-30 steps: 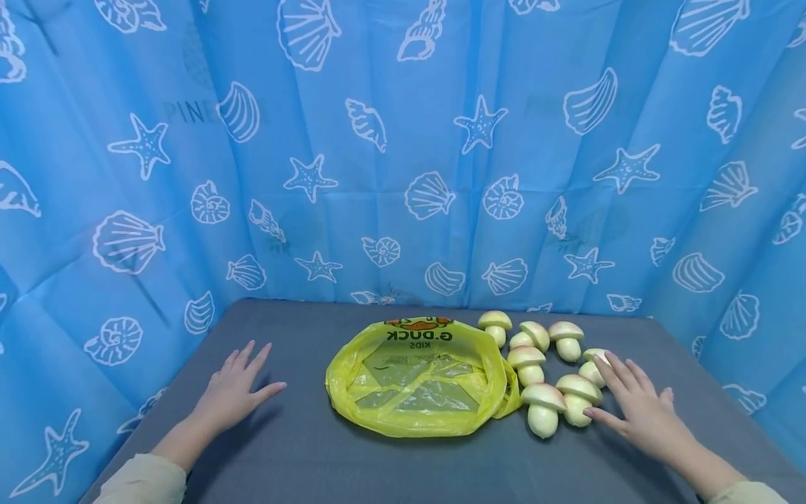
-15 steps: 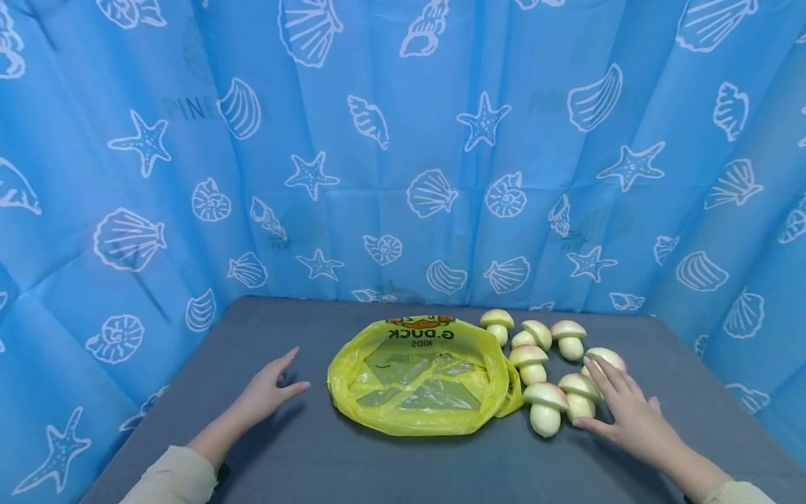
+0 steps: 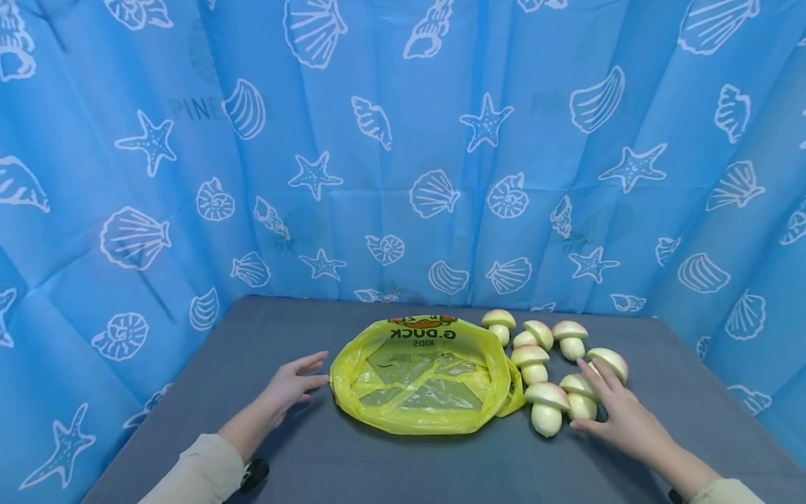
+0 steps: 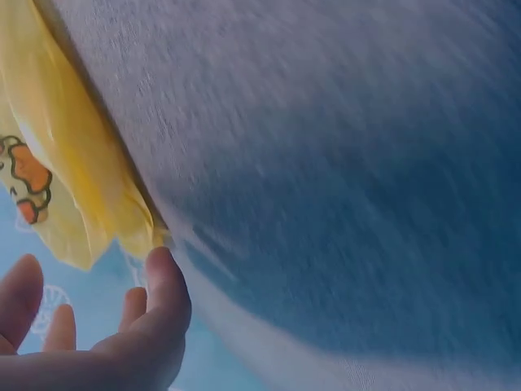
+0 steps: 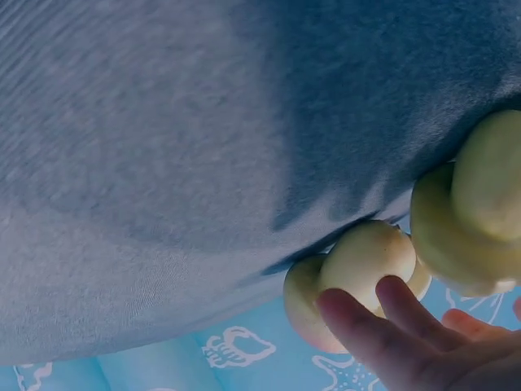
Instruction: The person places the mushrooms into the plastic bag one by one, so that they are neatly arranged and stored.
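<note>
A yellow plastic bag (image 3: 418, 420) lies with its wide mouth facing up, a duck print and mirrored lettering on its far side. My left hand (image 3: 283, 392) is at the bag's left end, fingers loosely bent and fingertips right by the rim; the left wrist view has a fingertip overlapping the bag's corner (image 4: 134, 224). To the bag's right stand several pale mushroom-shaped pieces (image 3: 546, 420) with pinkish cap edges. Over the nearer right ones is my right hand (image 3: 630, 423), fingers spread, thumb beside one mushroom's stem (image 3: 582, 407), fingertips overlapping another mushroom's cap (image 3: 613, 362).
A grey cloth-covered table (image 3: 378, 469) bears everything. Behind it and along both sides hangs a blue curtain (image 3: 390, 154) with white shells and starfish. The bag's handle (image 3: 513, 392) bunches up against the nearest mushrooms.
My left hand has moved right, from bare table to the bag's left edge, its fingers drawing closer together. My right hand has shifted slightly left, over the front mushrooms.
</note>
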### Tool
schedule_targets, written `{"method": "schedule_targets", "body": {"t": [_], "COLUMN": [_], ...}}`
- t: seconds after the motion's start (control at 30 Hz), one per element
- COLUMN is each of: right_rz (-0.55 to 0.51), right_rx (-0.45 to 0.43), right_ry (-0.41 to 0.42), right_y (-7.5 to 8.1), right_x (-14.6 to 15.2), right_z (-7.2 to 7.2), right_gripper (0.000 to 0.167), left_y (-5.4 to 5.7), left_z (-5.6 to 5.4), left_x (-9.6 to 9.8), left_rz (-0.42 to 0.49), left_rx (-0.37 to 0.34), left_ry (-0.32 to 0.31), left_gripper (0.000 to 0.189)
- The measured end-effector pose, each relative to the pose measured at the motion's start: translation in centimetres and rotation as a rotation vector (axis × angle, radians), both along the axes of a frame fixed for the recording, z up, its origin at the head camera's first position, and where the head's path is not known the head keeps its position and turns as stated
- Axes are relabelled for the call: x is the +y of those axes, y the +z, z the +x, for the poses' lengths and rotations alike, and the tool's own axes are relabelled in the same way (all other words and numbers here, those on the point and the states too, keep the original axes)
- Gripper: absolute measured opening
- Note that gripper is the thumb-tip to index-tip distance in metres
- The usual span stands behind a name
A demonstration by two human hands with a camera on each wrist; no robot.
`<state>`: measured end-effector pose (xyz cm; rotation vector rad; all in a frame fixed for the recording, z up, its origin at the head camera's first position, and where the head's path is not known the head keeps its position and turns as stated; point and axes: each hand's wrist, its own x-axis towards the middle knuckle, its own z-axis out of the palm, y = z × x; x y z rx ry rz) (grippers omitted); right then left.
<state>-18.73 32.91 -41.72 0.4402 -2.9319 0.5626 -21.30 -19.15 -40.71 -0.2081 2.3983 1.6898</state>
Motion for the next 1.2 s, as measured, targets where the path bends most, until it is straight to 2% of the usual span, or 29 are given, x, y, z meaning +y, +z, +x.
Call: {"method": "schedule_targets", "body": {"t": [0.33, 0.6, 0.83, 1.2], "right_rz": [-0.048, -0.072, -0.12, -0.185], "right_rx": [-0.057, -0.08, -0.075, -0.102], "right_ry": [-0.024, -0.037, 0.003, -0.007], "right_y": [0.1, 0.0, 0.4, 2.0], "right_x": [-0.6, -0.7, -0.2, 0.6], "right_z": [-0.5, -0.9, -1.1, -1.1], "right_gripper": [0.105, 0.092, 0.091, 0.089], "left_y": [-0.8, -0.6, -0.6, -0.7], "left_z": [-0.6, -1.0, -1.6, -2.1], "left_x": [1.4, 2.0, 2.6, 2.6], "left_rz": [0.073, 0.089, 0.089, 0.094], "left_rx": [-0.05, -0.084, -0.111, -0.167], "left_ry": [0.081, 0.116, 0.138, 0.139], "left_gripper": [0.052, 0.052, 0.053, 0.054]}}
